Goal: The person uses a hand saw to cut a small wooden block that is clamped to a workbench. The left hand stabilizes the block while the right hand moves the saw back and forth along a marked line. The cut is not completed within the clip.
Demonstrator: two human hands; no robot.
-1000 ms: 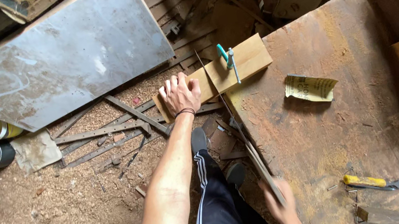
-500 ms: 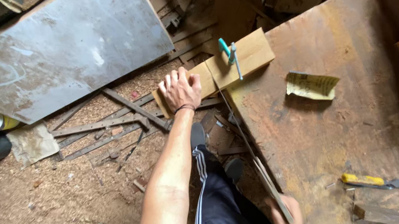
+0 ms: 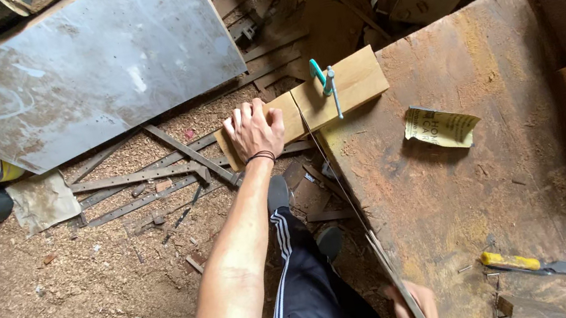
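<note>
The right hand [image 3: 414,310] is drawing the handsaw [image 3: 351,209] back toward the body, sitting lower at the picture's bottom edge than a second ago, the blade sliding through the wooden board [image 3: 333,94].

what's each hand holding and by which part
The right hand grips a handsaw by its handle end. The left hand holds nothing; it presses flat on the wooden board.

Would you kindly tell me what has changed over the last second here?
The right hand has drawn the saw back toward the body, sinking to the frame's lower edge. The left hand stays pressed flat on the clamped wooden board; the clamp, paper scrap and yellow-handled chisel have not moved.
</note>
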